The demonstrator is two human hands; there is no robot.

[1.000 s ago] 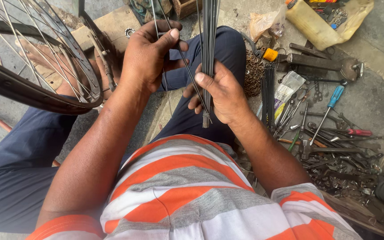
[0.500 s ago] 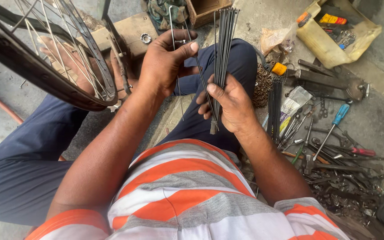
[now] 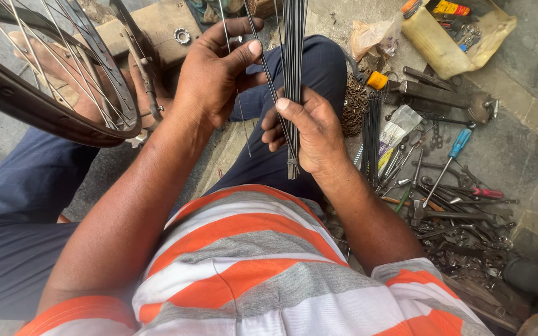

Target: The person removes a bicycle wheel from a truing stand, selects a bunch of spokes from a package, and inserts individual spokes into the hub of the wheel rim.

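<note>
Person seated on the floor, seen from above; orange, grey and white striped shirt low in view, dark blue trousers on both legs.

Right hand point(image 3: 316, 134): closed around a bundle of thin dark wheel spokes point(image 3: 293, 68). The bundle stands nearly upright, its lower ends poking out just below the fist, its long part running up past the top edge of the view. Thumb pressed across the front of the bundle.

Left hand point(image 3: 216, 71): just left of the bundle, fingers curled, thumb and forefinger pinching a single spoke point(image 3: 236, 93) drawn apart from the rest. That spoke slants down between the two hands. The hands are near each other but not touching.

Further left of the left hand: a bicycle wheel point(image 3: 45, 93) with black rim and laced wire spokes, tilted over the left knee. A bare foot shows through the wheel's spokes. Above the left hand, a small metal bearing ring point(image 3: 182, 36) on a flat board.

Right of the right hand, on the concrete floor: a loose heap of tools point(image 3: 462, 218), a blue-handled screwdriver point(image 3: 453, 152), a coil of bicycle chain point(image 3: 355, 112), another lot of dark spokes lying flat point(image 3: 372, 137). Further up and right, a yellowish plastic container point(image 3: 437, 43) cut open, holding small items.
</note>
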